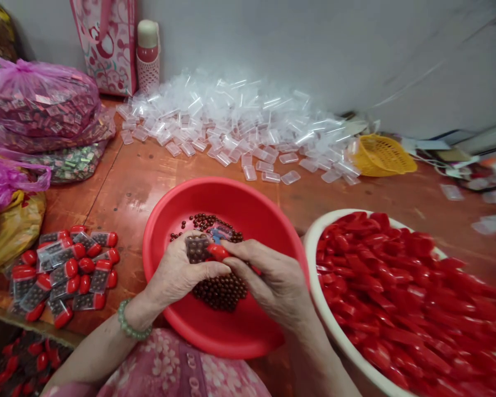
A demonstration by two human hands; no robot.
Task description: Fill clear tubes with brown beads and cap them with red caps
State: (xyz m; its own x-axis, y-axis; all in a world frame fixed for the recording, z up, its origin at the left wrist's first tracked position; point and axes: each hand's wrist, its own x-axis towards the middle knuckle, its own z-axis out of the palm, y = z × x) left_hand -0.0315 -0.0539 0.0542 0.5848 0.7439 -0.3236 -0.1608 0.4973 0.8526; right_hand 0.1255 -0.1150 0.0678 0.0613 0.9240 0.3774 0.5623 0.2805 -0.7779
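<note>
- Spread beneath everything, a wooden table (124, 179): crowded, with little room for a careless elbow.
- Heaped high at right, a white tub (311, 259) of red caps (397, 286): possible spill over the rim from a knock of the right forearm.
- Massed along the wall, loose clear boxes (240, 127): liable to slide after a bump.
- Set close above the lap, a red basin (215, 197): support under the near rim hidden; possible tipping from downward pressure there.
- Piled near the table's front edge, capped boxes (66, 270): at risk of a sweep to the floor by the left forearm.
- Pinched between thumb and fingers of the left hand (171, 273), over the basin, a small box (197, 249) packed with beads: possible spill from a tilt or hard squeeze.
- Gripped in the right hand's (273, 275) fingertips at the box's end, a red cap (217, 252): fit hard to tell; possible jamming from a crooked push or protruding bead.
- Loose in the basin, brown beads (221, 292): prone to rolling after any jolt.
</note>
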